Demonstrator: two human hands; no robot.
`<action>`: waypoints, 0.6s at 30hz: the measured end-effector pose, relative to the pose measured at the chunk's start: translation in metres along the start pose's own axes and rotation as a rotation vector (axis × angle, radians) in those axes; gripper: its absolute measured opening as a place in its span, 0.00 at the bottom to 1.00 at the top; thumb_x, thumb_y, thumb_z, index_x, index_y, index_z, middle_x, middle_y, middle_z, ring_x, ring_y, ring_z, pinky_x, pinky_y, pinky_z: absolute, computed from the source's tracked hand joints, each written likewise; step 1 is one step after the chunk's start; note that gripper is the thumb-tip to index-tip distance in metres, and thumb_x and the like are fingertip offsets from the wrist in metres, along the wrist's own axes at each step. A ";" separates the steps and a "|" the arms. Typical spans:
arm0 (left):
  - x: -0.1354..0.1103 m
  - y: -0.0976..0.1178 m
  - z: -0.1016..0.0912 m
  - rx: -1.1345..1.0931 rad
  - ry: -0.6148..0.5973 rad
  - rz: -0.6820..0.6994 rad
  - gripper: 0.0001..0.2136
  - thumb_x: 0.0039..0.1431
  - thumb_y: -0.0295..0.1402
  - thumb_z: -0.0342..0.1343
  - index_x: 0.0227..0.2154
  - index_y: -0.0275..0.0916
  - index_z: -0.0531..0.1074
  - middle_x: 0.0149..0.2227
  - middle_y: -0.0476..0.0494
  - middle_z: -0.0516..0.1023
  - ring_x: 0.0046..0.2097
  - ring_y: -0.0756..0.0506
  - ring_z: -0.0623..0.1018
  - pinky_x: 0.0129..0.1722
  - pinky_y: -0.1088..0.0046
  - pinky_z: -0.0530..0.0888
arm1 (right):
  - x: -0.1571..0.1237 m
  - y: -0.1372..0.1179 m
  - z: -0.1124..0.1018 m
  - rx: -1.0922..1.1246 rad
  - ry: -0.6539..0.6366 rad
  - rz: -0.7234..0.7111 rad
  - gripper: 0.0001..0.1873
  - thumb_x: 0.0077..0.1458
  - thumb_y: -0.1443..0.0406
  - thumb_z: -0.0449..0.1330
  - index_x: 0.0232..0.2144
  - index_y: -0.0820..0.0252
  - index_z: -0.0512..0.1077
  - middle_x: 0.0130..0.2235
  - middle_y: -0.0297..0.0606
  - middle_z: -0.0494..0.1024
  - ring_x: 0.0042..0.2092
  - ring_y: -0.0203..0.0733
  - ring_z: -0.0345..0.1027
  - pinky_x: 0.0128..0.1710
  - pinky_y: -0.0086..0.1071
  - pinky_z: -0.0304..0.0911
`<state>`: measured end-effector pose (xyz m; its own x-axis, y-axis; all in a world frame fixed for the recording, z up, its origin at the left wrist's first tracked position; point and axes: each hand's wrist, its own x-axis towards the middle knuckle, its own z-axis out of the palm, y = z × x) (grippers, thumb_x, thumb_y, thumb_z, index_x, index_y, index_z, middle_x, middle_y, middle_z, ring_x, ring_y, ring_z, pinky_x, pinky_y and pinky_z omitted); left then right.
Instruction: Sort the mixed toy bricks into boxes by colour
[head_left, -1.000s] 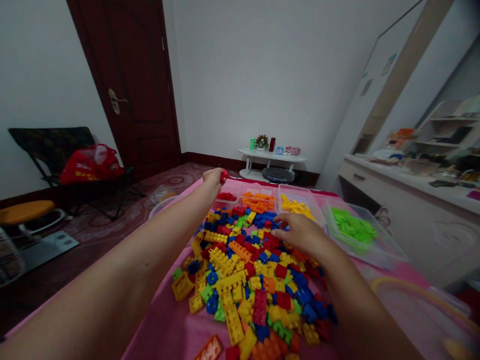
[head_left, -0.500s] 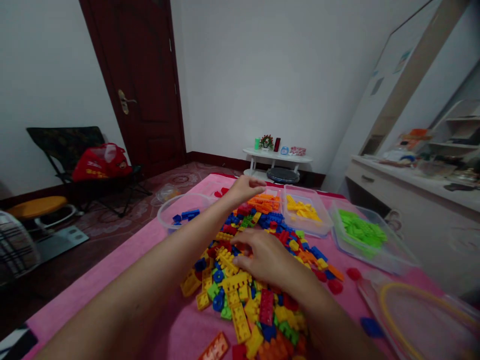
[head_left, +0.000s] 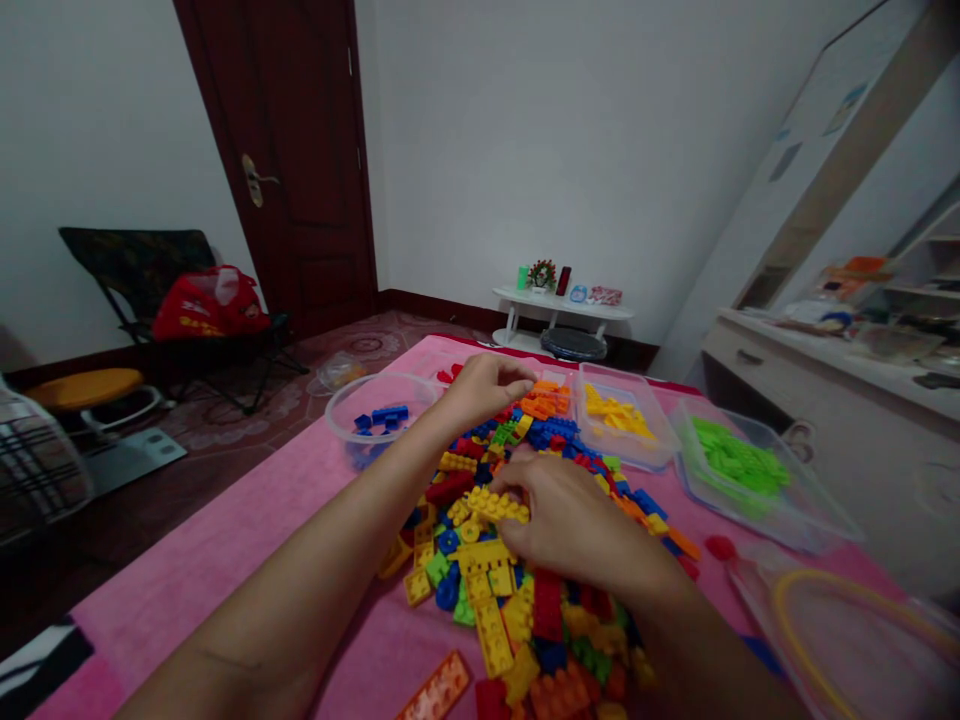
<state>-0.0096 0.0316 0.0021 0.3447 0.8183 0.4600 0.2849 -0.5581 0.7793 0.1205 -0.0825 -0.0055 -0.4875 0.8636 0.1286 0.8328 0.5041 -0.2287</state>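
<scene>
A heap of red, yellow, blue, green and orange toy bricks (head_left: 517,590) lies on a pink cloth (head_left: 247,530). My right hand (head_left: 577,520) rests on the middle of the heap and pinches a long yellow brick (head_left: 496,506). My left hand (head_left: 484,388) reaches to the far edge of the heap with its fingers curled down among the bricks; what they hold is hidden. Beyond it stand a round clear bowl (head_left: 341,428) with blue bricks, a tub of orange bricks (head_left: 547,398), a tub of yellow bricks (head_left: 619,415) and a tub of green bricks (head_left: 739,462).
A clear container with a yellow ring (head_left: 847,625) sits at the near right. An orange plate brick (head_left: 435,690) lies near the front edge. Off the cloth are a dark door (head_left: 300,160), a folding chair with a red bag (head_left: 202,305), a low white table (head_left: 562,300) and a dresser (head_left: 825,390).
My left hand let go of a red brick at the far tubs and came back to the heap's far edge. My right hand moved left and picked up a yellow brick.
</scene>
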 end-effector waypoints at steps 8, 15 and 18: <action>-0.001 0.013 0.000 -0.323 0.098 -0.114 0.08 0.50 0.30 0.55 0.31 0.31 0.75 0.27 0.42 0.77 0.26 0.52 0.75 0.27 0.78 0.70 | -0.004 -0.012 0.006 -0.090 -0.144 -0.084 0.08 0.37 0.69 0.56 0.25 0.59 0.72 0.31 0.38 0.75 0.31 0.40 0.66 0.26 0.29 0.51; 0.001 0.005 0.007 -0.440 0.159 -0.182 0.04 0.48 0.27 0.57 0.27 0.31 0.74 0.22 0.47 0.75 0.24 0.54 0.73 0.25 0.80 0.69 | 0.008 0.043 -0.020 0.572 0.020 0.134 0.10 0.40 0.63 0.59 0.18 0.60 0.60 0.18 0.26 0.58 0.21 0.29 0.51 0.19 0.25 0.44; 0.003 0.000 0.010 -0.438 0.151 -0.168 0.03 0.47 0.26 0.57 0.26 0.31 0.74 0.22 0.47 0.75 0.23 0.54 0.72 0.24 0.81 0.68 | 0.011 0.062 -0.026 0.951 0.142 0.303 0.12 0.41 0.61 0.59 0.21 0.60 0.59 0.18 0.24 0.58 0.19 0.28 0.51 0.18 0.24 0.46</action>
<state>0.0006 0.0325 -0.0012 0.1837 0.9209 0.3439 -0.0884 -0.3330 0.9388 0.1739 -0.0419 0.0062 -0.2024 0.9786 0.0371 0.3307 0.1040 -0.9380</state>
